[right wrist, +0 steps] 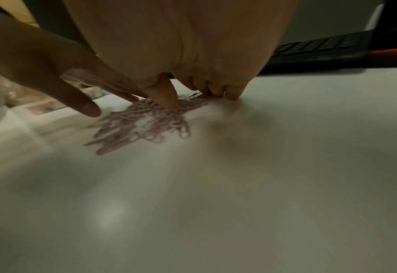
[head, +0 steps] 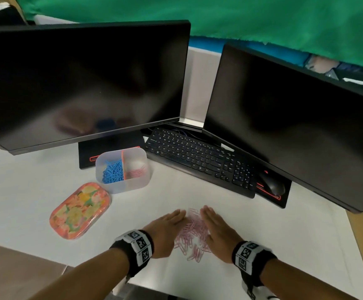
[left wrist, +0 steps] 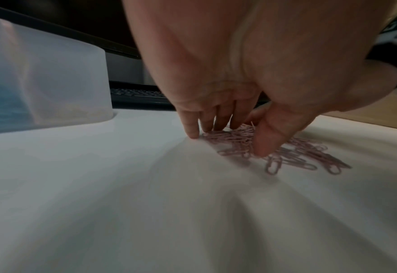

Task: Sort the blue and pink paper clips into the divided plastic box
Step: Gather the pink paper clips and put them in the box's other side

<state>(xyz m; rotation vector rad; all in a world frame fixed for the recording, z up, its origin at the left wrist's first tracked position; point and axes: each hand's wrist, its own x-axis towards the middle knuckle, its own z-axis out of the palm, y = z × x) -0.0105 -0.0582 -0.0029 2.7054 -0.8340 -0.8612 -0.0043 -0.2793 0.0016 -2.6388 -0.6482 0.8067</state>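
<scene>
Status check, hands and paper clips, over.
Left hand and right hand open, flanking pink clips on table. Blue clips already in divided box. Path clear.

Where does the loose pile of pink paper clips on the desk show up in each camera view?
Head: pile of pink paper clips at bottom centre, between left hand and right hand.
Left wrist: right of centre, under the fingers.
Right wrist: left of centre.
Shared landmark: black keyboard beyond.

head: high, looking down | wrists: desk-level, close | shared: pink clips
</scene>
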